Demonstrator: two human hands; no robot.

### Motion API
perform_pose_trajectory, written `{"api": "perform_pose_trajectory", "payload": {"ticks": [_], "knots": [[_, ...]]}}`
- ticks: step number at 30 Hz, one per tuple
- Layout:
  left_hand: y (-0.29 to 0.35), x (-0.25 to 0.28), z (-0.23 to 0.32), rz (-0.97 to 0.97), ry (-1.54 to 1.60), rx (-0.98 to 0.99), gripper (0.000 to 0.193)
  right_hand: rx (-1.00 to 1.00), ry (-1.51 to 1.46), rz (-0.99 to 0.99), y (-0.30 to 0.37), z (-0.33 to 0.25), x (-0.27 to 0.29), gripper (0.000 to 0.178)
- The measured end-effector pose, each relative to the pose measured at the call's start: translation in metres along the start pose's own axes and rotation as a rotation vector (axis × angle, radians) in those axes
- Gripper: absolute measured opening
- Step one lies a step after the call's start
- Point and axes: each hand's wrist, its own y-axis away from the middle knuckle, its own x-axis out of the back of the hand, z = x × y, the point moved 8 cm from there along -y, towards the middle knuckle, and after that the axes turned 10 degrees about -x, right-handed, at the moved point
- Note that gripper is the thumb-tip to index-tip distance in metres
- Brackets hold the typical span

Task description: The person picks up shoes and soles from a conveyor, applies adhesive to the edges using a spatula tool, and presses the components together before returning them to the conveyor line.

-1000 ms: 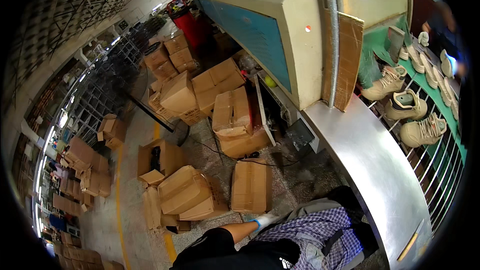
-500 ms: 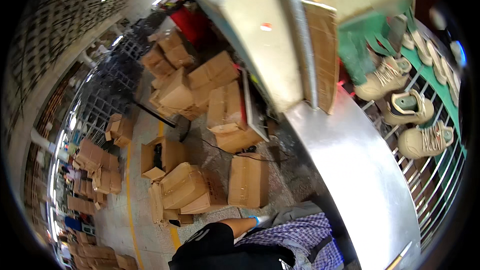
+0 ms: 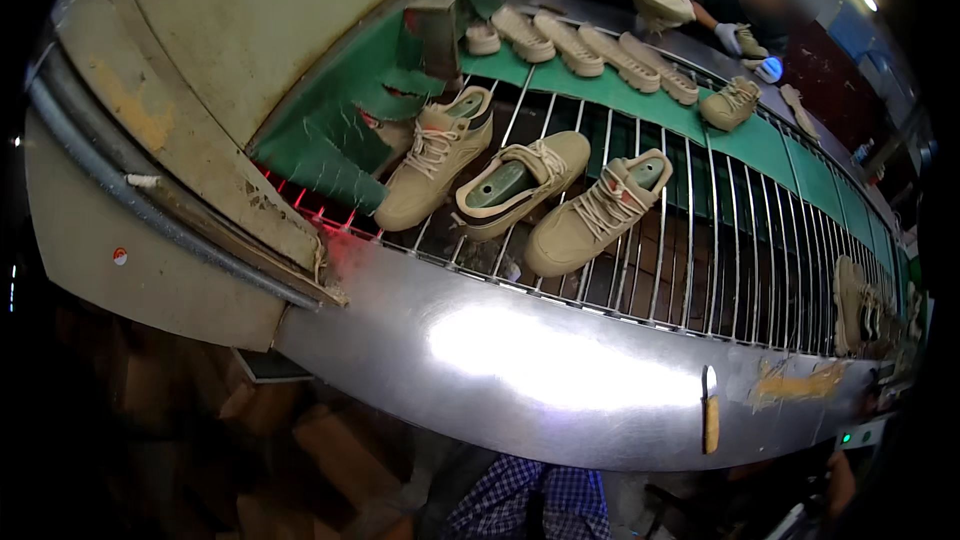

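Note:
Neither of my hands shows plainly now. In front of me, a beige lace-up shoe (image 3: 595, 220) lies on the metal rods, beside a second beige shoe (image 3: 510, 188) and a third (image 3: 430, 165) farther left. All three have green inserts inside. A knife (image 3: 711, 410) with a yellowish handle rests on the shiny metal ledge (image 3: 370, 310) nearest me. Part of a bare arm or hand (image 3: 840, 485) appears at the lower right; whose it is I cannot tell.
Several beige soles (image 3: 570, 48) line the green strip (image 3: 615, 95) beyond the rods. A pale machine housing (image 3: 160, 120) stands left. Across the line, a gloved hand (image 3: 730, 37) of another person holds a shoe. Cardboard boxes (image 3: 345, 455) stand in shadow below the ledge.
My view has swung right, from the boxes on the floor to the rod line with the shoes. A forearm and a blue-cuffed hand seen earlier at the lower edge have gone from view.

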Motion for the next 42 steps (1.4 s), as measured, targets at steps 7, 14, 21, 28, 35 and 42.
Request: {"api": "perform_pose_trajectory", "payload": {"ticks": [7, 14, 21, 28, 35, 42], "knots": [[0.007, -0.045, -0.066, -0.190, -0.063, -0.112, 0.047, 0.436, 0.324, 0.180, -0.090, 0.070, 0.005, 0.038], [-0.033, 0.026, -0.043, 0.006, -0.105, -0.372, 0.045, 0.562, 0.035, 0.123, 0.083, -0.079, 0.059, 0.045], [0.040, 0.075, 0.128, 0.282, 0.042, -0.561, 0.044, 0.963, 0.374, -0.125, 0.252, -0.172, 0.009, 0.051], [0.141, 0.065, 0.298, 0.339, 0.116, -1.082, 0.039, 1.152, 0.107, -0.278, 0.259, -0.300, 0.007, 0.046], [0.198, 0.051, 0.480, 0.464, -0.253, -1.639, 0.040, 0.880, -0.255, -0.380, 0.189, -0.448, -0.023, 0.043], [0.095, -0.033, 0.702, 0.291, -0.760, -1.672, 0.049, 1.326, -0.120, -0.003, 0.195, -0.522, -0.024, 0.042]]}}
